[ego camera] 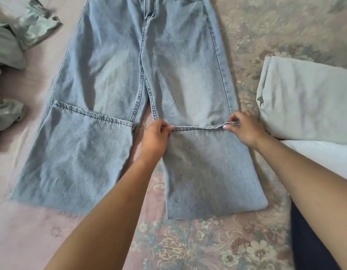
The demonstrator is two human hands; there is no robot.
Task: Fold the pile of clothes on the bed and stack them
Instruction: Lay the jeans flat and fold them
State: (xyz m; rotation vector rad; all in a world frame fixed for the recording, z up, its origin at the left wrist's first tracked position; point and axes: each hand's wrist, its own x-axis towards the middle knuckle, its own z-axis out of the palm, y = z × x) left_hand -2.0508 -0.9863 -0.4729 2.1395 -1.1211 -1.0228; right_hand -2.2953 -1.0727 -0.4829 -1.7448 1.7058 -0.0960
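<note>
While the left hand point(156, 134) and right hand point(244, 129) are pinching the hem of the right leg of the jeans point(141, 75) lying on the bed point(207, 240), uneven pulling is risking a crooked fold.

Soft, even daylight, faint shadows, wide-angle bowing at edges.

Light blue jeans point(118, 61) lie flat on the bed point(217, 240), both legs folded up at the hems. The left hand point(155, 135) and right hand point(244, 129) pinch the right leg's hem. A folded pale cloth point(305, 100) lies right, crumpled green clothes point(13, 43) left.
</note>
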